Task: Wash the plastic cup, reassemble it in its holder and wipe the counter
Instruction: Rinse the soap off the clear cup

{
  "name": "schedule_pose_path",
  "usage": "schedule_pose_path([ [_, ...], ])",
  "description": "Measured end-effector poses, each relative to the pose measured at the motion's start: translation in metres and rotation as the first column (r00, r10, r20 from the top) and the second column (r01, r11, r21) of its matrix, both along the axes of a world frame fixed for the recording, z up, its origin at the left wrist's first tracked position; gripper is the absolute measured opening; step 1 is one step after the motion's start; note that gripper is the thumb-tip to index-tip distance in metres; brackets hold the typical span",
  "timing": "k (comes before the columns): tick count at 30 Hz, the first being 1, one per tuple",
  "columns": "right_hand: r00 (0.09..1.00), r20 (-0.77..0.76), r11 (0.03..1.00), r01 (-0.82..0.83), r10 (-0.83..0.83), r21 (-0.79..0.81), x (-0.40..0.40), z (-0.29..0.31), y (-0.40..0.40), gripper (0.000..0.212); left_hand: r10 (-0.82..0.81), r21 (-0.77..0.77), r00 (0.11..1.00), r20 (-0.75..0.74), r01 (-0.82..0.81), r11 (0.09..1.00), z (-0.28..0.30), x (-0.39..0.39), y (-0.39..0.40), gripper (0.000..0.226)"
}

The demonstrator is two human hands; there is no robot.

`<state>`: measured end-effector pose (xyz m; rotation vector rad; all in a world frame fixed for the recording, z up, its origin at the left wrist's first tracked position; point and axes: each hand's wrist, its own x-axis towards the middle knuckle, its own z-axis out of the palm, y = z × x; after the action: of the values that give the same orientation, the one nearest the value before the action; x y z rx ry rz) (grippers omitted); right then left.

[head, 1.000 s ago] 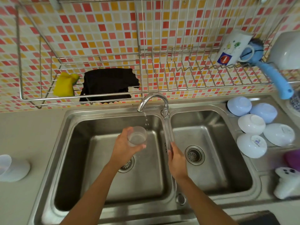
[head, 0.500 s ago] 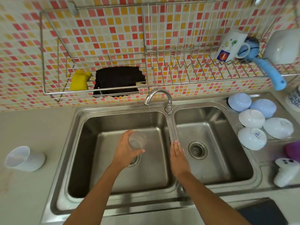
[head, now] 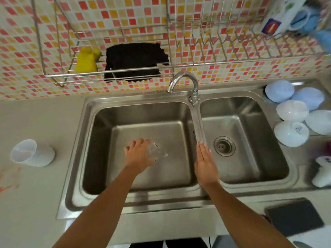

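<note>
My left hand [head: 138,155] grips the clear plastic cup [head: 156,152] low over the left basin of the steel sink [head: 107,122], tipped onto its side with the mouth pointing right. My right hand [head: 206,162] is flat with straight fingers, over the divider between the two basins. The white cup holder [head: 33,153] stands on the counter to the left of the sink. A black cloth [head: 134,61] and a yellow sponge [head: 86,59] lie on the wire wall rack [head: 53,51]. No water runs from the tap [head: 182,81].
Several upturned white and blue bowls [head: 293,120] sit on the drainboard at right. A white mug [head: 283,13] and a blue item hang in the rack's upper right. An orange stain [head: 9,179] marks the counter at left. A dark pad [head: 293,216] lies front right.
The water has stopped running. My left hand has lowered the cup into the basin and tipped it over to the right. My right hand stays by the divider.
</note>
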<state>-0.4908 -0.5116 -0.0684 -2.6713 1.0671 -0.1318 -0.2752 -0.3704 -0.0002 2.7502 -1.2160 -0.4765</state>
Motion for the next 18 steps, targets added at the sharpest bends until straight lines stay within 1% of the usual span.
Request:
schedule_pose_path([
  [4, 0.999, 0.034, 1.0, 0.01, -0.01, 0.004, 0.0, -0.001, 0.002, 0.069, -0.06, 0.083, 0.997, 0.047, 0.056, 0.995, -0.009, 0.002, 0.005, 0.072],
  [8, 0.997, 0.07, 1.0, 0.021, -0.021, 0.0, -0.001, -0.009, 0.0, 0.065, -0.048, 0.079, 0.998, -0.03, 0.05, 0.996, -0.018, 0.006, 0.009, 0.072],
  [9, 0.997, 0.075, 1.0, 0.025, -0.025, 0.0, -0.001, -0.01, 0.0, 0.065, -0.053, 0.099, 0.998, -0.016, 0.055, 0.994, -0.019, 0.006, 0.011, 0.073],
  [12, 0.995, 0.097, 0.999, 0.032, -0.031, -0.003, -0.001, -0.01, 0.001, 0.064, -0.104, 0.179, 0.988, 0.117, 0.082, 0.98, -0.026, 0.006, 0.018, 0.076],
  [18, 0.993, 0.115, 0.999, 0.039, -0.037, -0.014, -0.002, -0.01, 0.002, 0.062, -0.204, 0.308, 0.953, 0.223, 0.129, 0.943, -0.029, 0.003, 0.027, 0.07],
])
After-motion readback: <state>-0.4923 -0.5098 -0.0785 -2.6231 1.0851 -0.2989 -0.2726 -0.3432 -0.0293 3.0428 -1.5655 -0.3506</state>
